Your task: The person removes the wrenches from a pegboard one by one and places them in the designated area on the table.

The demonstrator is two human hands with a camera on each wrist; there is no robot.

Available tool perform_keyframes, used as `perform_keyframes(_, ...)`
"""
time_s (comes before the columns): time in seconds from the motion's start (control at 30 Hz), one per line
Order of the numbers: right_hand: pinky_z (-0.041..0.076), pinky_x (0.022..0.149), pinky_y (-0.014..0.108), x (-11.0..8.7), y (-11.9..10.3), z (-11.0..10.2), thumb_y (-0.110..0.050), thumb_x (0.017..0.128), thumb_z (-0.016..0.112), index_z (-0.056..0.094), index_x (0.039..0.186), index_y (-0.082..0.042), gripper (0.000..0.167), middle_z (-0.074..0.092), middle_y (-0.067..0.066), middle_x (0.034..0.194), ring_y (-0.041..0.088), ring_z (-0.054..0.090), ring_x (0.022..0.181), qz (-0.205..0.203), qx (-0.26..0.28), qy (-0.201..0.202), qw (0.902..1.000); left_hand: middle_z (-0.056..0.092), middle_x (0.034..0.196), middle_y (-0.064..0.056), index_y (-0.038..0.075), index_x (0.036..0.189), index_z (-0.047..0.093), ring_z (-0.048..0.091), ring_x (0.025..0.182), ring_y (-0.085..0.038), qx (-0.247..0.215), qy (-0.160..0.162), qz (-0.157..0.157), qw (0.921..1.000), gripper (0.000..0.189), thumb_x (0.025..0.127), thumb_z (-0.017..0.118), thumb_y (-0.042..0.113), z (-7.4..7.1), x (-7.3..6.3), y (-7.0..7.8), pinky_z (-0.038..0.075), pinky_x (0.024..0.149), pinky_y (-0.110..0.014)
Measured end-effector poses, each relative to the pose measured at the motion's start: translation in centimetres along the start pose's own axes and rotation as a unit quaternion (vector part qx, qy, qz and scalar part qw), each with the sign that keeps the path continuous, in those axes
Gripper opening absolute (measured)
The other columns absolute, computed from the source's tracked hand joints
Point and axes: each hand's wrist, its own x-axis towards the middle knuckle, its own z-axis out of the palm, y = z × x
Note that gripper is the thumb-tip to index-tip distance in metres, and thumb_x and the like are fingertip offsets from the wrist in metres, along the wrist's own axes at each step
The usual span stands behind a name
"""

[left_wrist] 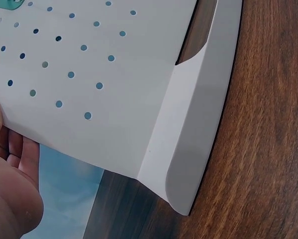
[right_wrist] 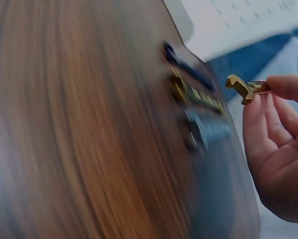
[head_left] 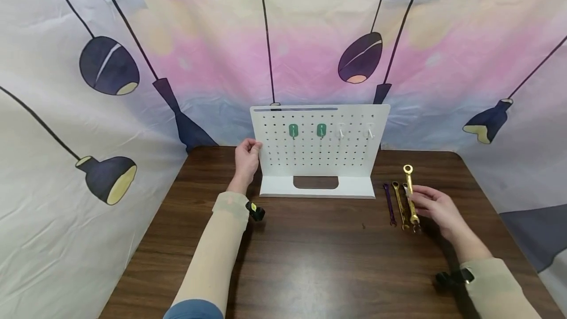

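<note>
A white pegboard (head_left: 310, 159) stands upright on its base near the back of the table. Its left edge is pinched between the thumb and fingers of my left hand (head_left: 246, 161); the left wrist view shows fingers behind the board. My right hand (head_left: 436, 208) holds a gold combination wrench (head_left: 410, 193) above the table, its open end (right_wrist: 242, 88) pointing out past the thumb in the right wrist view. Beneath it lie a purple wrench (head_left: 390, 204), another gold wrench (head_left: 400, 204) and a silver wrench (right_wrist: 213, 132), which the held one partly hides in the head view.
Two green hooks (head_left: 293, 130) and two whitish hooks (head_left: 340, 132) sit in a row on the board's upper part. A printed cloth backdrop (head_left: 221, 43) hangs behind the brown wooden table (head_left: 301, 250). The wrenches lie right of the board's base.
</note>
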Motion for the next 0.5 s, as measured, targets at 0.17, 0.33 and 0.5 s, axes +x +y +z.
perform_keyframes(0.17,0.061,0.080,0.026,-0.8,0.7,-2.8,-0.025,0.109,0.066,0.042,0.150,0.016,0.063,0.072,-0.010,0.115,-0.004,0.068,0.096,0.018,-0.097,-0.004,0.9951,0.054,0.085,-0.002,0.004,0.094,0.061,0.048,0.080,-0.017,-0.003,-0.003,-0.002,1.0000,0.017,0.108,0.067,0.012,0.0,0.1,0.3,0.040,0.069,-0.026)
perform_keyframes(0.33,0.062,0.079,0.028,-1.1,1.7,-4.1,-0.023,0.110,0.064,0.040,0.151,0.019,0.064,0.070,0.020,0.128,-0.004,0.067,0.093,0.038,-0.142,-0.004,0.9891,0.055,0.086,-0.001,0.004,0.095,0.062,0.048,0.081,-0.017,0.001,-0.006,0.000,1.0000,0.016,0.108,0.067,0.012,0.0,0.2,0.3,0.041,0.070,-0.027)
perform_keyframes(0.5,0.062,0.078,0.028,-1.1,2.0,-4.3,-0.023,0.110,0.064,0.041,0.149,0.021,0.062,0.066,0.031,0.131,-0.004,0.067,0.092,0.038,-0.158,-0.008,0.9866,0.054,0.085,-0.002,0.004,0.095,0.062,0.048,0.079,-0.017,0.000,-0.006,-0.002,1.0000,0.016,0.108,0.067,0.012,-0.1,0.1,0.2,0.041,0.067,-0.027)
